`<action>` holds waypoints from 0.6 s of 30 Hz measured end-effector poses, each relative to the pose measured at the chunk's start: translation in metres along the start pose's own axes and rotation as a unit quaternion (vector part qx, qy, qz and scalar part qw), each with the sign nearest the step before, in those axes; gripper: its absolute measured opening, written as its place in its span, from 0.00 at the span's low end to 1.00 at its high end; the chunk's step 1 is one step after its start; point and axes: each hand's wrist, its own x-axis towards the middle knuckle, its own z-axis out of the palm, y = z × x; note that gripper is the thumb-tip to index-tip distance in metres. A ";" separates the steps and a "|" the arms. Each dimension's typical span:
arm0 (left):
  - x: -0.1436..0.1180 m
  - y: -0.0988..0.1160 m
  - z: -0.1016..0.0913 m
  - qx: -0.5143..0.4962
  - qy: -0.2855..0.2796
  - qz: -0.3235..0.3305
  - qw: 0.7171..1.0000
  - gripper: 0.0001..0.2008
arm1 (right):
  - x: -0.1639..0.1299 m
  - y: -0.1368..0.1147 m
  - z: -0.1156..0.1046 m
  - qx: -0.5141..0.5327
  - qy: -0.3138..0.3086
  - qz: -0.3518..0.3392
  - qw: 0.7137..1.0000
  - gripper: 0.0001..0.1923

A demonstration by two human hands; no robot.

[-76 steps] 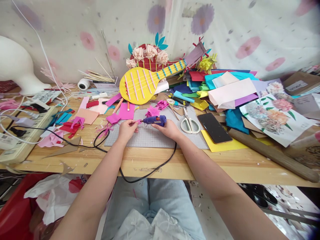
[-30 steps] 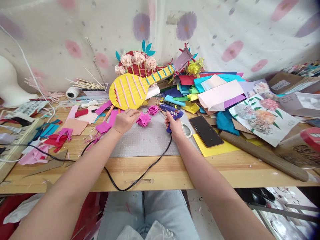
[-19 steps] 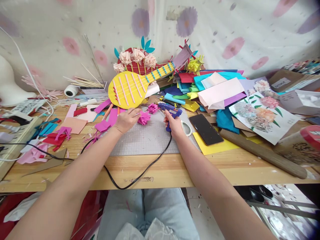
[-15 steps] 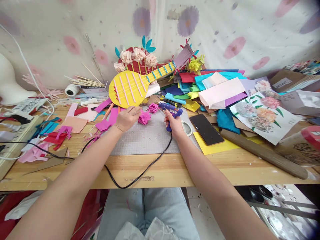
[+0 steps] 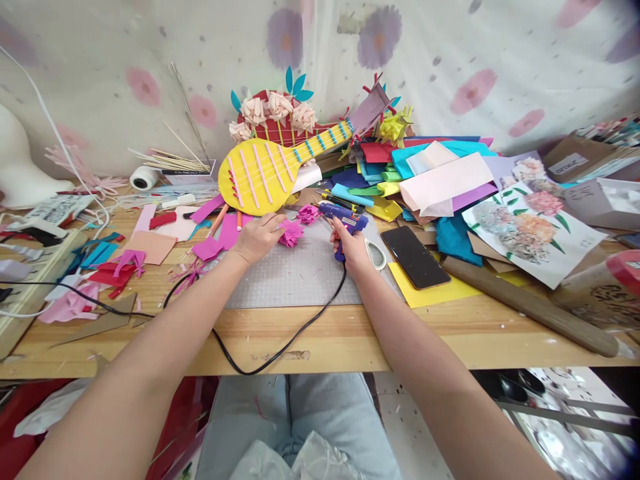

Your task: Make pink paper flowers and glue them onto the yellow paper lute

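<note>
Closest are pale blue jeans (image 5: 255, 407) under a long, smooth, light brown wooden table (image 5: 360, 340), with a thin black cord (image 5: 250, 374) looping by its front edge. On the table is a flat gray mat (image 5: 290, 287) with tiny squares. The right hand (image 5: 351, 247) is wrapped around the handle of a blue plastic glue gun (image 5: 350, 219), and the cord comes out of the bottom. The left hand (image 5: 260, 239) has its back up and its fingers bent. Its fingertips are right at a frilly bright pink paper flower (image 5: 291, 233) on the mat, but I can't tell if they hold it. To the right are the round white scissor handles (image 5: 376, 255) and a flat black phone (image 5: 416, 257), which lies partly on a yellow paper sheet (image 5: 425, 297). A bit farther is another crinkly pink flower (image 5: 309, 213). Behind the hands leans a yellow paper guitar (image 5: 257, 177) with a round body and pink stripes. Beside it is a messy pile of colored paper (image 5: 445, 183). At the back hangs a wrinkly whitish curtain (image 5: 200, 40) with pink and purple flowers printed on it.
</note>
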 end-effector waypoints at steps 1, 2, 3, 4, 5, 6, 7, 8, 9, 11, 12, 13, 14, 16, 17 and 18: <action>0.000 0.000 0.001 -0.009 -0.009 -0.004 1.000 0.14 | 0.000 0.000 0.000 0.002 0.001 0.002 1.000 0.22; -0.001 -0.001 0.001 -0.020 -0.019 -0.008 1.000 0.14 | 0.000 -0.001 0.000 0.003 0.001 0.003 1.000 0.22; -0.001 -0.001 0.002 -0.031 -0.028 -0.014 0.999 0.14 | -0.001 -0.001 0.000 0.003 0.001 0.004 1.000 0.22; -0.002 -0.002 0.002 -0.041 -0.037 -0.021 0.998 0.14 | -0.001 -0.001 0.000 0.002 0.001 0.004 1.000 0.22; -0.003 -0.002 0.002 -0.051 -0.045 -0.028 0.997 0.14 | -0.001 -0.002 0.000 -0.001 -0.001 0.003 1.000 0.22; -0.003 -0.003 0.002 -0.061 -0.051 -0.034 0.996 0.14 | -0.001 -0.002 0.000 -0.004 -0.002 0.001 1.000 0.22; -0.004 -0.003 0.001 -0.071 -0.056 -0.039 0.995 0.16 | -0.001 -0.002 0.000 -0.007 -0.003 0.000 1.000 0.22; -0.004 -0.003 0.000 -0.081 -0.058 -0.041 0.994 0.20 | -0.001 -0.002 0.000 -0.008 -0.003 -0.001 1.000 0.22; -0.005 -0.003 -0.001 -0.092 -0.057 -0.043 0.993 0.24 | -0.001 -0.002 0.000 -0.008 -0.003 0.000 1.000 0.22; -0.005 -0.002 -0.004 -0.115 -0.043 -0.061 0.991 0.31 | -0.001 -0.002 0.000 -0.007 -0.002 0.003 1.000 0.22; -0.004 -0.002 -0.005 -0.128 -0.033 -0.076 0.988 0.33 | -0.001 -0.002 0.000 -0.007 -0.002 0.006 1.000 0.22; -0.004 -0.001 -0.007 -0.141 -0.023 -0.092 0.985 0.35 | -0.002 -0.002 0.000 -0.007 -0.002 0.008 1.000 0.22; -0.003 0.001 -0.008 -0.153 -0.018 -0.105 0.982 0.36 | -0.002 -0.002 0.000 -0.008 -0.003 0.009 1.000 0.22; -0.002 0.003 -0.010 -0.174 -0.022 -0.114 0.978 0.37 | -0.003 -0.003 0.000 -0.005 -0.004 0.009 1.000 0.22; -0.001 0.005 -0.010 -0.181 -0.031 -0.111 0.977 0.37 | -0.003 -0.004 0.000 -0.003 -0.004 0.008 1.000 0.21; -0.001 0.006 -0.009 -0.185 -0.042 -0.105 0.976 0.37 | -0.003 -0.004 0.000 0.000 -0.004 0.007 1.000 0.21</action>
